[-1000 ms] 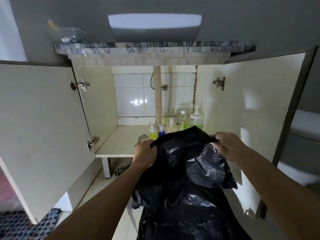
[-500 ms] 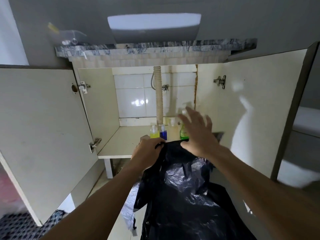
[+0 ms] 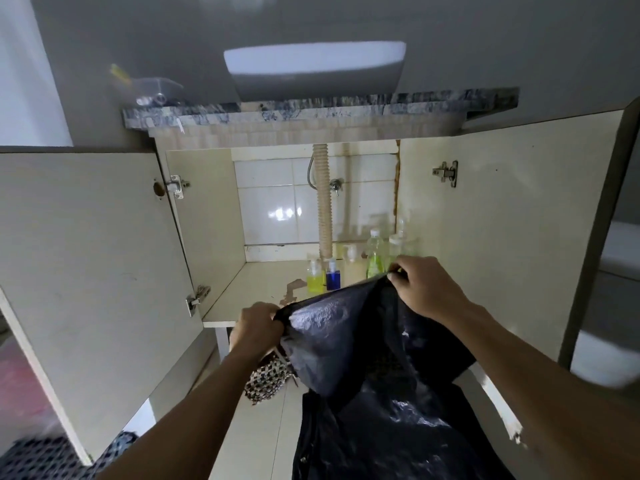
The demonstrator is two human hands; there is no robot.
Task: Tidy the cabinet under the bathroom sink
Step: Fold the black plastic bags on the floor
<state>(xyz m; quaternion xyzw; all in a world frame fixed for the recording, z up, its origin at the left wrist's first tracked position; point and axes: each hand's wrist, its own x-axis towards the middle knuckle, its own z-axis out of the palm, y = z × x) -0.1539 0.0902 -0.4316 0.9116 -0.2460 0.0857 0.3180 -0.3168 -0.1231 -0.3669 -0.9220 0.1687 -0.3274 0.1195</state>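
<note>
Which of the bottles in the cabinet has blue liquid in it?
The small blue bottle, just right of the yellow bottle by the drain hose; the others look yellow, green or clear.

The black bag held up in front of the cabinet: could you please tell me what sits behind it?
Behind the black bag, bottles stand on the shelf; their bases are partly covered.

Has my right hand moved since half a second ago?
Yes. The right hand has drawn back from the green bottle and grips the black plastic bag rim.
</note>
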